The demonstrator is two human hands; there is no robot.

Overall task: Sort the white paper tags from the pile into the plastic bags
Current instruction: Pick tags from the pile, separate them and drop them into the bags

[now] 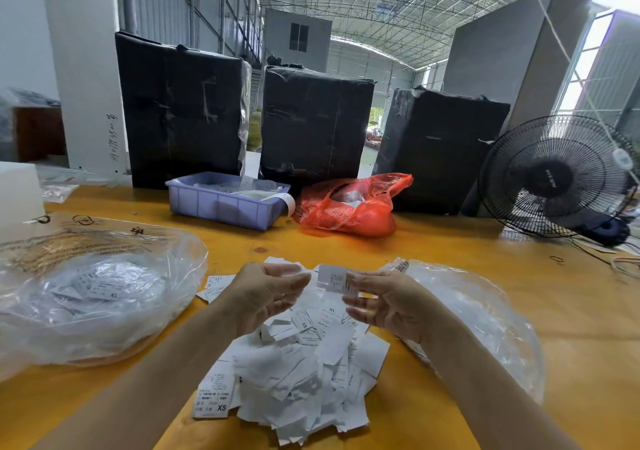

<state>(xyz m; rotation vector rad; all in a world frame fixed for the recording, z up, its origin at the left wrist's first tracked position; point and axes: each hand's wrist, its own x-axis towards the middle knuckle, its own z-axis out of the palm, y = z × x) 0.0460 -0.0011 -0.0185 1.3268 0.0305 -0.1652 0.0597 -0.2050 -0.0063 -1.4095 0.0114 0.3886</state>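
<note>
head view | my right hand (388, 302) pinches one white tag (334, 278) above the pile of tags (294, 377) | my left hand (268, 293) hovers open-fingered just beside it, holding nothing | pile on the yellow table (485, 252) between two clear bags, left bag (93, 297) and right bag (485, 318) | blue bin (225, 203), red bag (349, 207) behind

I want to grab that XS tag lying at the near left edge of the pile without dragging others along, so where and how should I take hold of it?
Probably pinch the XS tag at its near left corner, coming in from the left with the left hand. That corner lies flat on the bare yellow table, free of the pile, while its right edge is tucked against other tags.
</note>
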